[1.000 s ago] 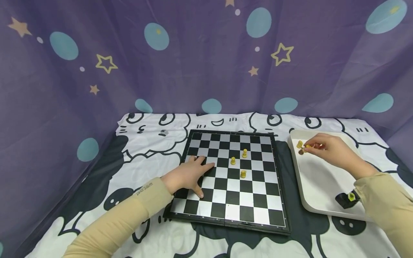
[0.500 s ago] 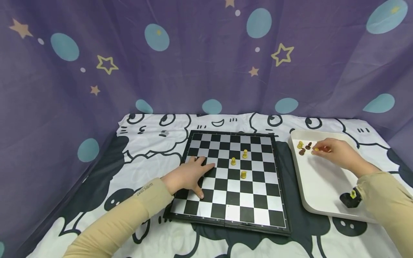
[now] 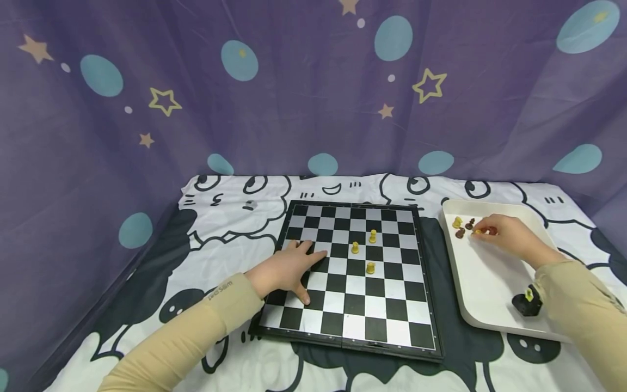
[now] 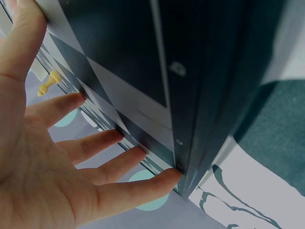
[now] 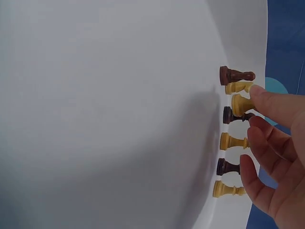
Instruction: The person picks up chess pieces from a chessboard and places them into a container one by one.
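My left hand (image 3: 290, 270) rests on the left side of the black-and-white chessboard (image 3: 355, 299), fingers spread; the left wrist view has its fingertips (image 4: 174, 177) along the board's edge squares. Three yellow chess pieces stand on the board: one farther back (image 3: 373, 236), one a little left (image 3: 355, 247) and one nearer (image 3: 370, 268). Over the white tray (image 3: 490, 288), my right hand (image 3: 504, 235) pinches a yellow chess piece (image 5: 241, 105) between thumb and fingers, its top hidden by them. Behind it in the right wrist view are dark (image 5: 230, 166) and yellow pieces (image 5: 228, 141).
At the tray's far left corner lie a yellow piece (image 3: 457, 222) and dark brown pieces (image 3: 460, 233). The tray stands right of the board, its raised rim between them and my hand's side. A patterned cloth (image 3: 235, 218) covers the table; a purple curtain (image 3: 303, 109) hangs behind.
My right hand has shifted a little right and toward me within the tray, uncovering dark pieces at its left corner. The left hand has stayed in place on the board.
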Available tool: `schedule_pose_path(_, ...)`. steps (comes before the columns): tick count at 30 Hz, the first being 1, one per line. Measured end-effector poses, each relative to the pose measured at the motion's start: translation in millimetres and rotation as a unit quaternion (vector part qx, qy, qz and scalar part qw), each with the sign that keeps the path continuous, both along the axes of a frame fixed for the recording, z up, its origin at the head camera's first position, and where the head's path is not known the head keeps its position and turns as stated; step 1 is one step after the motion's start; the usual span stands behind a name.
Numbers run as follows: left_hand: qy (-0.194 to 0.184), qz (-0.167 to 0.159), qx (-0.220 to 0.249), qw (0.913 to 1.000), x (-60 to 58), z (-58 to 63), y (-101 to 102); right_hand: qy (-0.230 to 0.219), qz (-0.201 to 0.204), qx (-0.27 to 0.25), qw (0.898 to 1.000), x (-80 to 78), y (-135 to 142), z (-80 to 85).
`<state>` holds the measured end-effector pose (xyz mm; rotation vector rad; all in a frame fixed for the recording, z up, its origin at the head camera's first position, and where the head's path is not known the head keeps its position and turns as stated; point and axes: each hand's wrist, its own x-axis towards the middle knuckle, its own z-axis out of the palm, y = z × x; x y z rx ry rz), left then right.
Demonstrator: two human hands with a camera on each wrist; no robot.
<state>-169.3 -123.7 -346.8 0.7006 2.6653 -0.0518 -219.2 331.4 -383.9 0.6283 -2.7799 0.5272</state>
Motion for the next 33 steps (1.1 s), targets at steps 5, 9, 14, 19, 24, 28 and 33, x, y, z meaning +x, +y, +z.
schedule_pose_path(5,0.001,-0.001,0.001,1.0000,-0.2,0.5,0.3,-0.005,0.005,-0.002,1.000,-2.3,0.4,-3.8)
schedule_pose_path(9,0.000,0.000,0.006,1.0000,-0.3,0.3,0.1,-0.002,0.015,0.000,1.000,-3.4,0.8,-6.0)
schedule_pose_path(14,0.002,0.000,0.006,1.0000,-0.9,-0.7,-0.1,-0.013,0.015,0.006,1.000,-5.2,0.1,-7.5)
schedule_pose_path(19,0.001,0.001,0.006,1.0000,-0.7,-0.2,0.3,-0.027,0.007,0.009,1.000,-6.4,-0.5,-9.2)
schedule_pose_path(24,0.001,0.001,0.008,1.0000,0.0,0.7,0.4,-0.030,0.005,0.006,1.000,-6.4,-0.5,-9.7)
schedule_pose_path(28,0.000,0.001,0.009,1.0000,0.0,0.7,0.2,-0.029,0.000,0.004,1.000,-5.4,-1.2,-8.1)
schedule_pose_path(33,-0.001,0.000,0.009,1.0000,-0.1,0.5,0.3,-0.031,-0.010,0.007,0.999,-2.3,-1.9,-3.1)
